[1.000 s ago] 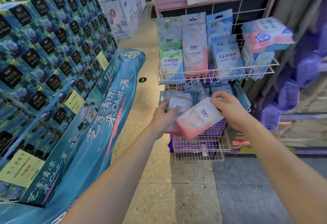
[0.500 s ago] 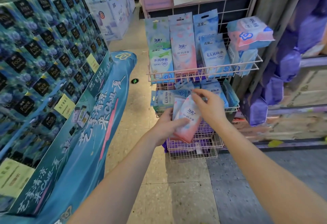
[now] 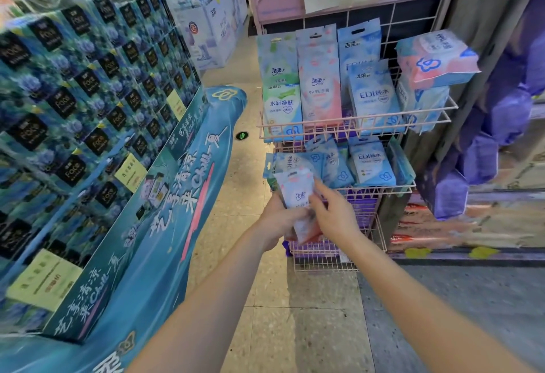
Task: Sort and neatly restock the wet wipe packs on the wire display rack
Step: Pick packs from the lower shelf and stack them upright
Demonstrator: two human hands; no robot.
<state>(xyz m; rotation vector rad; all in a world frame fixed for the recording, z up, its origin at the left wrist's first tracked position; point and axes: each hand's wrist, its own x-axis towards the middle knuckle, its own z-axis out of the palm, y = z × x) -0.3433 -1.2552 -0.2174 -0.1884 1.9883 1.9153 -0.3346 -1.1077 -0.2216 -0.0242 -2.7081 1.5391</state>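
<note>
A pink-and-white wet wipe pack (image 3: 298, 193) stands upright in front of the middle shelf of the pink wire rack (image 3: 354, 120). My left hand (image 3: 278, 219) grips the pack from below on its left. My right hand (image 3: 333, 213) pinches its right edge, covering the pink lower part. The top shelf holds upright green (image 3: 281, 101), pink (image 3: 321, 89) and blue (image 3: 373, 92) packs, with a larger pink-and-blue pack (image 3: 433, 60) lying on others at the right. Blue packs (image 3: 370, 163) lean unevenly on the middle shelf.
A tall stack of blue tissue boxes (image 3: 88, 107) on a teal display base (image 3: 165, 225) fills the left side. Purple packs (image 3: 477, 154) hang right of the rack. The rack's bottom basket (image 3: 321, 254) holds purple items. Tiled aisle floor lies between.
The pink pack has turned from tilted sideways to upright and shifted left, toward the middle shelf's left end. Both hands followed it, and the view has shifted.
</note>
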